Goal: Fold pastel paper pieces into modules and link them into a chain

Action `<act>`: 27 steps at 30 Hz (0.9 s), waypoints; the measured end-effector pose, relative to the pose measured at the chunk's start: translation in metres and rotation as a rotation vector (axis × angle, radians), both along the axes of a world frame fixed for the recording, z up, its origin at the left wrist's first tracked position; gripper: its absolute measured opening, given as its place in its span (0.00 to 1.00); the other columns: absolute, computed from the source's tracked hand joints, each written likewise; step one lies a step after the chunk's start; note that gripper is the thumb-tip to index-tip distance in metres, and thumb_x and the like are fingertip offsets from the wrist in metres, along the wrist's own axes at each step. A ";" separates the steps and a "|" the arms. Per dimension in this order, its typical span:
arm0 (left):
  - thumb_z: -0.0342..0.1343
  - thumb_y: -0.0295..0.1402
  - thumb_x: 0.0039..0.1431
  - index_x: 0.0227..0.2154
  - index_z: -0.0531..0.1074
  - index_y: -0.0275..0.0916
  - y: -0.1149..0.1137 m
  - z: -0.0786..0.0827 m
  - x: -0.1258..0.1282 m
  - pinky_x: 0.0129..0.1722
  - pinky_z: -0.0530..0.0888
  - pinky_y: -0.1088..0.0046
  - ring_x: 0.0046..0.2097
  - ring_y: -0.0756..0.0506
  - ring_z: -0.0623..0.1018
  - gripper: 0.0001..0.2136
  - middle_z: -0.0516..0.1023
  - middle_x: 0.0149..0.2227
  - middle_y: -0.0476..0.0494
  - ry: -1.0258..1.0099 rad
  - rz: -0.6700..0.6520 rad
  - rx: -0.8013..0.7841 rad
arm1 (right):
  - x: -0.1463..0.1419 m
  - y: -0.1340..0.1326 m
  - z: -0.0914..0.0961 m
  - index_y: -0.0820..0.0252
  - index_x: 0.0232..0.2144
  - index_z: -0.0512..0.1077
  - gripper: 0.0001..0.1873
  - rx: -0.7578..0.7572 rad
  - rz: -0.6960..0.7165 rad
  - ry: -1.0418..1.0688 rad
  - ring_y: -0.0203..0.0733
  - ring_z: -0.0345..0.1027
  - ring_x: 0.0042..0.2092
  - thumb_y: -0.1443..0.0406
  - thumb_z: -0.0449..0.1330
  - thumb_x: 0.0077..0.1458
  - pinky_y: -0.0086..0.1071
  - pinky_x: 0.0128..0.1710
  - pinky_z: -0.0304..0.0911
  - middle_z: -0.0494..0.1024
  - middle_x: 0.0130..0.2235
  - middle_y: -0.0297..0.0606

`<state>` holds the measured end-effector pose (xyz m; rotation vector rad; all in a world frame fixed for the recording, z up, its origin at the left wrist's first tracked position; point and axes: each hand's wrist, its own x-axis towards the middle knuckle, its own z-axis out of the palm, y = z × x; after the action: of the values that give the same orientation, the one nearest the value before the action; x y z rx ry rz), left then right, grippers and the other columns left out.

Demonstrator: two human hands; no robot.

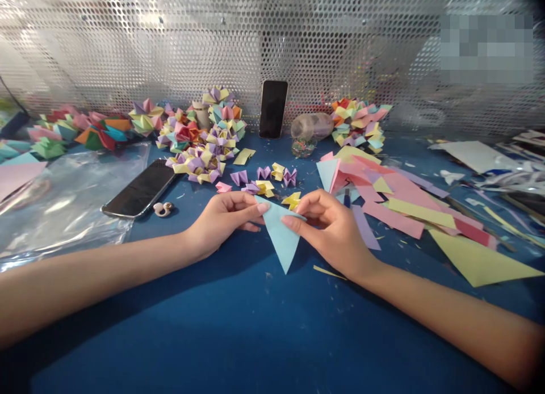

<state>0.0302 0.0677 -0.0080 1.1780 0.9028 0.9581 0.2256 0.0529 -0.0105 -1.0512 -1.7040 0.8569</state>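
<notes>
A light blue paper triangle (281, 238) points down toward me over the blue table (238, 326). My left hand (223, 218) pinches its upper left corner, fingers closed on the paper. My right hand (330, 226) pinches the upper right edge, thumb and fingers pressed on it. Small folded paper pieces in purple, yellow and pink (264, 181) lie just beyond my hands.
A pile of coloured paper triangles (395, 204) spreads to the right. Heaps of folded paper flowers (204, 135) line the back, in front of a perforated metal wall (179, 42). One phone (140, 189) lies at left by a plastic bag (63, 206); another phone (273, 108) stands upright.
</notes>
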 end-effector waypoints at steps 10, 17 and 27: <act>0.59 0.39 0.53 0.26 0.68 0.36 -0.002 0.004 0.000 0.30 0.75 0.79 0.30 0.52 0.77 0.11 0.76 0.26 0.50 -0.088 -0.018 -0.056 | 0.000 0.000 0.000 0.58 0.29 0.62 0.12 0.027 0.023 -0.018 0.33 0.66 0.29 0.62 0.64 0.48 0.28 0.29 0.63 0.70 0.28 0.30; 0.56 0.41 0.55 0.33 0.70 0.37 0.000 0.005 0.000 0.28 0.75 0.77 0.29 0.50 0.78 0.11 0.76 0.30 0.48 -0.133 0.023 -0.060 | 0.001 0.000 0.001 0.58 0.29 0.63 0.10 0.018 0.015 -0.007 0.32 0.64 0.28 0.63 0.63 0.49 0.26 0.27 0.62 0.68 0.27 0.29; 0.62 0.33 0.48 0.33 0.74 0.35 -0.003 0.005 0.002 0.32 0.72 0.78 0.31 0.50 0.77 0.10 0.79 0.29 0.46 0.131 -0.161 0.045 | 0.001 0.001 0.002 0.58 0.29 0.64 0.10 -0.002 -0.039 0.041 0.33 0.65 0.28 0.61 0.62 0.49 0.28 0.27 0.62 0.69 0.26 0.30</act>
<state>0.0320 0.0645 -0.0028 1.3432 0.8788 0.7816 0.2262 0.0539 -0.0086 -1.0576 -1.6441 0.8497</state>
